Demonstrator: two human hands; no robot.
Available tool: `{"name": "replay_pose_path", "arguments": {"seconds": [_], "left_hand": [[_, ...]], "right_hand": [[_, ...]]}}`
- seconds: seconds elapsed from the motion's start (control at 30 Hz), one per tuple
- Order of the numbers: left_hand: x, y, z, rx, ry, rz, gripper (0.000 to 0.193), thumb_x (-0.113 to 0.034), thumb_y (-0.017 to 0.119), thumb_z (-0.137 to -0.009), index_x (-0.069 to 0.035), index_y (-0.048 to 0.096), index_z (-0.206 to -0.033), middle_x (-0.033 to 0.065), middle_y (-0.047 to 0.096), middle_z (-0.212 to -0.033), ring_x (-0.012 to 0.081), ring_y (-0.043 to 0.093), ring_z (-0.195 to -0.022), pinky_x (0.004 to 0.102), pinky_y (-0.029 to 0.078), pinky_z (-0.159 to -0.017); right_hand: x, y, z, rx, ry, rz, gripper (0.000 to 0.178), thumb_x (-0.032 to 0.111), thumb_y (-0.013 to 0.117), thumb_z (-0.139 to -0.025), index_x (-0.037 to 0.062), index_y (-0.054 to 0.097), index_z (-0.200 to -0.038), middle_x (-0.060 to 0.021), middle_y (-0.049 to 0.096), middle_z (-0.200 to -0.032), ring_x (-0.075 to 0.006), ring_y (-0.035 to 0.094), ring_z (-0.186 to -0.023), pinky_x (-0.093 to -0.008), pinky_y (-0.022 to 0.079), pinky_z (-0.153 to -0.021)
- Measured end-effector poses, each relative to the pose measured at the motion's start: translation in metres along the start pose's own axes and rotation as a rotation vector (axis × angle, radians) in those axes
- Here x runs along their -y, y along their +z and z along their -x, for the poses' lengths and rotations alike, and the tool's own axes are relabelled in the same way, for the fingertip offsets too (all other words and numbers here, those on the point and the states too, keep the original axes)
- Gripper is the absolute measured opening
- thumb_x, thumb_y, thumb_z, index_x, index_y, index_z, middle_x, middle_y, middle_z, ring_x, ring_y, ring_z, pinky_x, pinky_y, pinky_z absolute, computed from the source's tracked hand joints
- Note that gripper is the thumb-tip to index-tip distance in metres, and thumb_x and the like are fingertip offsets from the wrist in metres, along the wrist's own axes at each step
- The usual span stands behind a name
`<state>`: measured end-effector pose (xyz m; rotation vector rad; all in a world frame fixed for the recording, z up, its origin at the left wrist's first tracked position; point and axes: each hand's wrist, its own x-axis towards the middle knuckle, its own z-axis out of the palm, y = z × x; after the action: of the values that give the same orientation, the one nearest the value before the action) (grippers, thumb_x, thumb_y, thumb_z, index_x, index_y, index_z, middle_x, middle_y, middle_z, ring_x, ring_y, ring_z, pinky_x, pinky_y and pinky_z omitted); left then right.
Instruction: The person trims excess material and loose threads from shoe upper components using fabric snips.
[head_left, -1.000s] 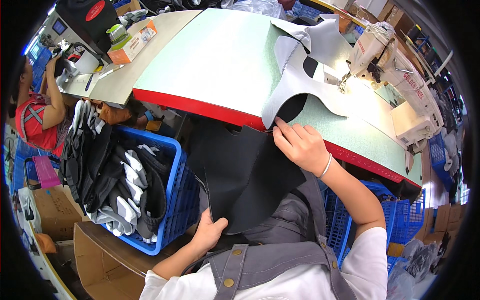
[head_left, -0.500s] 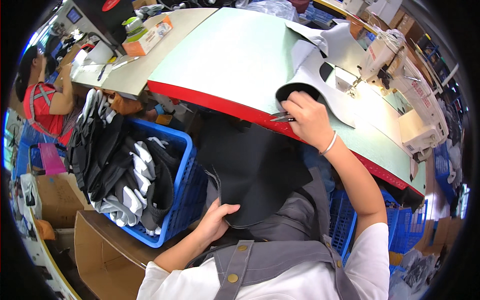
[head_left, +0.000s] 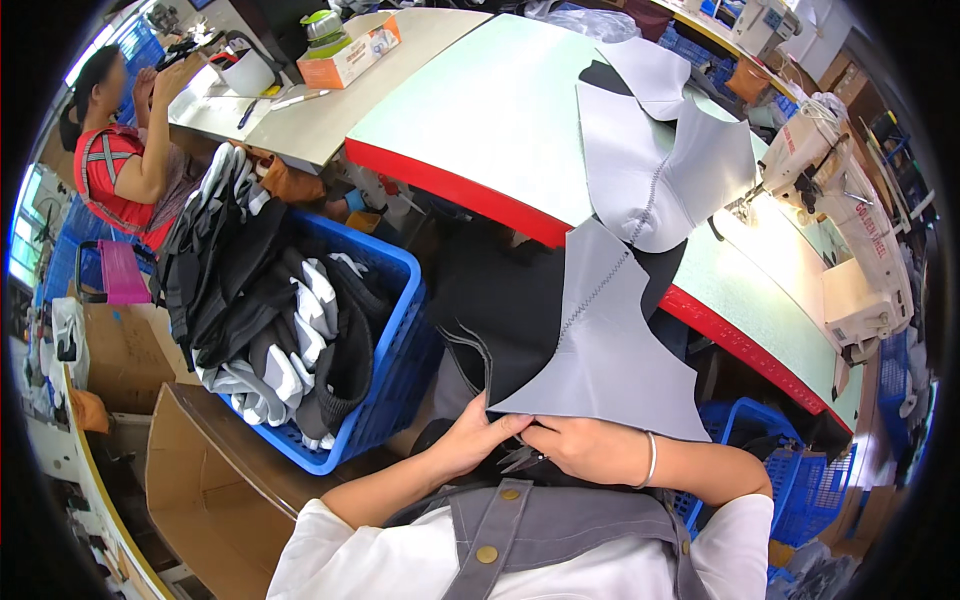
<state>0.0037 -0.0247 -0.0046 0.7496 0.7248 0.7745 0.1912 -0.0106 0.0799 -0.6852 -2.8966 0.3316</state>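
Observation:
My left hand (head_left: 472, 438) is closed on the edge of the black fabric panels (head_left: 510, 300) in my lap, its thumb at the near corner of a grey fabric piece (head_left: 630, 350). Beside it, my right hand (head_left: 590, 448) pinches that piece's near edge. Small thread snips (head_left: 518, 460) stay tucked in the right hand, blades pointing left. The grey piece has a dark zigzag seam and a black underside. It drapes over the table's red edge and runs up to more grey pieces (head_left: 630, 180) lying on the table beside the sewing machine (head_left: 800, 150).
A blue plastic basket (head_left: 398, 325) heaped with black, grey and white pieces (head_left: 250, 290) stands at my left. The pale green table (head_left: 480, 120) has a red front edge. An open cardboard box (head_left: 205, 500) is at lower left. Another person (head_left: 120, 160) works at far left.
My right hand came down from the table to my left hand, pulling the grey piece over the edge into my lap. The view shifted slightly.

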Motion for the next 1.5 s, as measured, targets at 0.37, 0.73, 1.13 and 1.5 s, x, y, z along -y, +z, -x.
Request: {"name": "replay_pose_path", "arguments": {"seconds": [0.37, 0.73, 1.13, 1.5], "left_hand": [[0.011, 0.002, -0.002, -0.198, -0.083, -0.011, 0.047, 0.003, 0.059, -0.083, 0.000, 0.043, -0.128, 0.0095, 0.053, -0.121, 0.0171, 0.050, -0.111, 0.0317, 0.040, -0.098], [0.001, -0.003, 0.000, -0.288, -0.163, 0.222, 0.064, 0.018, 0.051, -0.067, -0.001, 0.044, -0.127, 0.0130, 0.052, -0.123, 0.0270, 0.052, -0.113, 0.0372, 0.043, -0.095], [0.000, 0.001, -0.001, -0.326, -0.129, 0.271, 0.052, 0.015, 0.050, -0.069, -0.001, 0.050, -0.119, 0.0102, 0.058, -0.113, 0.0216, 0.056, -0.104, 0.0326, 0.044, -0.091], [-0.002, 0.005, -0.002, -0.351, -0.115, 0.306, 0.040, 0.012, 0.054, -0.077, 0.001, 0.052, -0.116, 0.0116, 0.060, -0.112, 0.0211, 0.058, -0.104, 0.0343, 0.045, -0.092]], "right_hand": [[-0.016, -0.015, -0.012, -0.252, 0.324, 0.328, 0.033, 0.011, 0.060, -0.071, 0.0051, 0.062, -0.103, -0.0089, 0.060, -0.092, -0.0264, 0.060, -0.087, -0.0332, 0.051, -0.064], [-0.071, -0.027, 0.019, -0.377, 0.121, 0.165, 0.035, 0.005, 0.059, -0.072, 0.0041, 0.062, -0.107, -0.0080, 0.060, -0.118, -0.0215, 0.056, -0.114, -0.0245, 0.052, -0.061], [-0.053, -0.003, 0.082, -0.078, 0.335, 0.194, 0.023, 0.010, 0.061, -0.069, 0.0058, 0.061, -0.092, -0.0063, 0.065, -0.091, -0.0197, 0.063, -0.093, -0.0271, 0.050, -0.057], [-0.081, -0.044, 0.057, -0.460, 0.619, 0.224, 0.022, 0.021, 0.063, -0.082, 0.0055, 0.059, -0.096, -0.0079, 0.056, -0.083, -0.0233, 0.059, -0.069, -0.0343, 0.045, -0.057]]}}
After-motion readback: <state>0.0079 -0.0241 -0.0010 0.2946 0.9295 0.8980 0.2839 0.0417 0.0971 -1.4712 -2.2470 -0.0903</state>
